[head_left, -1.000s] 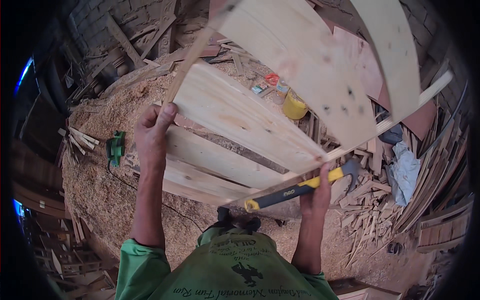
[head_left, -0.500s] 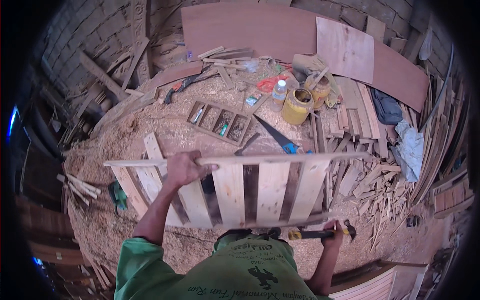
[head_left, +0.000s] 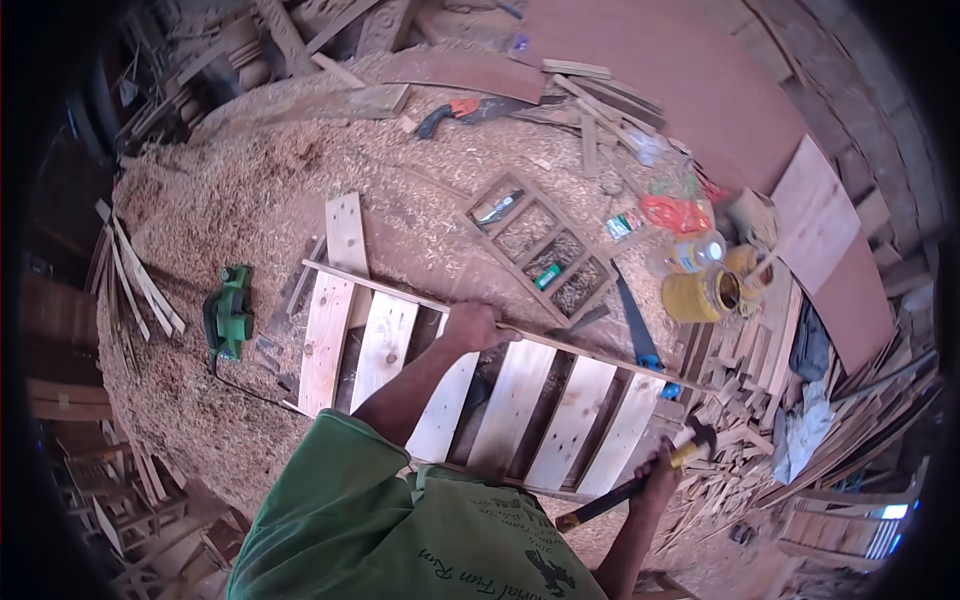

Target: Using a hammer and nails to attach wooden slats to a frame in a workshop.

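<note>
- Our left hand [head_left: 478, 326] is closed over the upper rail of a slatted wooden panel [head_left: 500, 400]; the fingers wrap the thin strip that runs along the far ends of the slats; the forearm crosses over the slats from our green shirt [head_left: 400, 530].
- Our right hand [head_left: 658, 470] is clenched round the yellow-and-black handle of a claw hammer [head_left: 640, 480]; the dark head points up and to the right, just beside the panel's right-hand corner; the handle slants down to the left, toward our chest.
- The slatted wooden panel lies flat, near our body, on a floor thick with sawdust [head_left: 230, 190]; its pale boards run side by side with dark gaps between them; the leftmost board sticks out past the rail at the far end.
- A green electric planer [head_left: 230, 318] sits on the shavings to the left of the panel, apart from it.
- A small wooden frame with four compartments [head_left: 540, 245] lies beyond the panel; small items rest inside it, too small to tell.
- A handsaw with a blue handle [head_left: 635, 330] lies just right of that frame, its handle end near the panel's far right corner.
- A yellow tin [head_left: 700, 295] stands further right, with a clear bottle just behind it; offcuts and boards are heaped along the right side.
</note>
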Motion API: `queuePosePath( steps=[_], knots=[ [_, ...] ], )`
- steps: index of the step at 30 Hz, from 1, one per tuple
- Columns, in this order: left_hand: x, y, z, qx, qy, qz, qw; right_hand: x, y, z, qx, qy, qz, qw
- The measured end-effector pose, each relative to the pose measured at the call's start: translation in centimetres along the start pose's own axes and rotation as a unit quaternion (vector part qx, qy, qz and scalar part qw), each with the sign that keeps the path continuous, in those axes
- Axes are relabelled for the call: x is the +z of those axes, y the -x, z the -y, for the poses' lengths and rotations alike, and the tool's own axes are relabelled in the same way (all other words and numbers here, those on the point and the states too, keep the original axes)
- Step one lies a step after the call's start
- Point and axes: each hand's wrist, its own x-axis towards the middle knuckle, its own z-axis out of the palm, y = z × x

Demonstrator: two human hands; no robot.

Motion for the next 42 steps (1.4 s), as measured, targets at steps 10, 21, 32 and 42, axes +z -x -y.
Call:
queuePosePath(
  steps=[10, 21, 32, 42],
  knots=[
    [-4.1, 5.3, 10.6, 0.082, 0.002, -0.343, 0.936, 22.4, -4.9, -1.3, -0.277, 0.461, 0.209, 0.817],
    [-5.4, 18.6, 43.8, -0.463, 0.324, -0.247, 0.787, 33.1, -14.0, -4.3, -0.487, 0.468, 0.254, 0.692],
    [-10.0, 20.2, 44.2, -0.4, 0.077, -0.292, 0.865, 21.3, -6.0, -5.0, -0.533, 0.403, 0.117, 0.734],
    [-20.6, 18.4, 15.7, -0.351, 0.241, -0.542, 0.725, -3.7, -6.9, -15.8, -0.168, 0.428, -0.075, 0.885]
  ],
)
